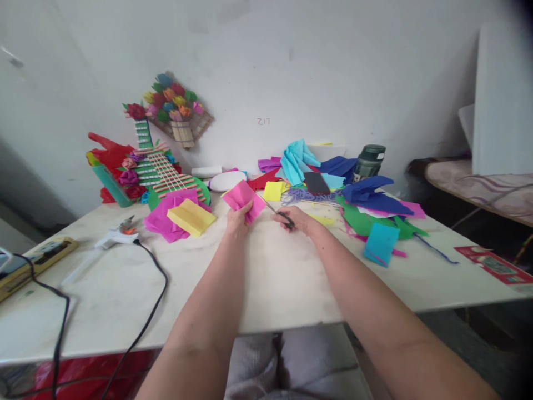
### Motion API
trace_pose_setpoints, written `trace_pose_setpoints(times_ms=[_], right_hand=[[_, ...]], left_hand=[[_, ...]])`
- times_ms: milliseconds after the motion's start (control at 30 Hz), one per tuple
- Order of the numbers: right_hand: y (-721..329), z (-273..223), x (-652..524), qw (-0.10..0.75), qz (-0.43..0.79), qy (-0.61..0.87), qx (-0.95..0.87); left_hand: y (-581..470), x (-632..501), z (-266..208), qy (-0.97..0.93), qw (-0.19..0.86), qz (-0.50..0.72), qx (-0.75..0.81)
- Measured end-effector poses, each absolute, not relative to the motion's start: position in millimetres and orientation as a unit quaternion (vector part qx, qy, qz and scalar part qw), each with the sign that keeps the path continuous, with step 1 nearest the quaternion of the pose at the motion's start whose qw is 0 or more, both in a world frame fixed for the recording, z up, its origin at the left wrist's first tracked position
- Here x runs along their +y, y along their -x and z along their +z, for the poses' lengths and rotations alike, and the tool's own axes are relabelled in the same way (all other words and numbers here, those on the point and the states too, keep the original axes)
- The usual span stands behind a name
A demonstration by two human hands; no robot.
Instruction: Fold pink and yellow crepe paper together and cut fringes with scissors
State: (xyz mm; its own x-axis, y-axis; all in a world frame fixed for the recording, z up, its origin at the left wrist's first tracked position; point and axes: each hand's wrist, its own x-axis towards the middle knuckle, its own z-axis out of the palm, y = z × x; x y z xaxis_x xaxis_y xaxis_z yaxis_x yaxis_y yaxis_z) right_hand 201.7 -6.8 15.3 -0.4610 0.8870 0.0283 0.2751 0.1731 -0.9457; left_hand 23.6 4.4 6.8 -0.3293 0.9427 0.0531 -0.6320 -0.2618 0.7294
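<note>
The left hand (237,218) pinches pink paper (238,195) between its fingers (249,207). The right hand (297,220) grips scissors (287,220), blades at the paper's right corner.

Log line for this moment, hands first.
left hand: holding pink paper | right hand: holding scissors | scissors: at paper's right edge | glue gun: on table, left

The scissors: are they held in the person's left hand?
No, the scissors are in the right hand, while the left hand holds the pink paper.
</note>
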Motion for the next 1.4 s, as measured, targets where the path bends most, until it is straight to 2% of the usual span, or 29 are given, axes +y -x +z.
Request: trace_pose_setpoints(times_ms=[1100,1400], right_hand=[[-197,18,-9,0.340,0.483,0.433,-0.681],[-197,24,-17,0.303,0.494,0.433,-0.691]], left_hand=[[-21,8,5,-0.231,0.517,0.756,0.328],[-21,8,6,-0.238,0.526,0.749,0.326]])
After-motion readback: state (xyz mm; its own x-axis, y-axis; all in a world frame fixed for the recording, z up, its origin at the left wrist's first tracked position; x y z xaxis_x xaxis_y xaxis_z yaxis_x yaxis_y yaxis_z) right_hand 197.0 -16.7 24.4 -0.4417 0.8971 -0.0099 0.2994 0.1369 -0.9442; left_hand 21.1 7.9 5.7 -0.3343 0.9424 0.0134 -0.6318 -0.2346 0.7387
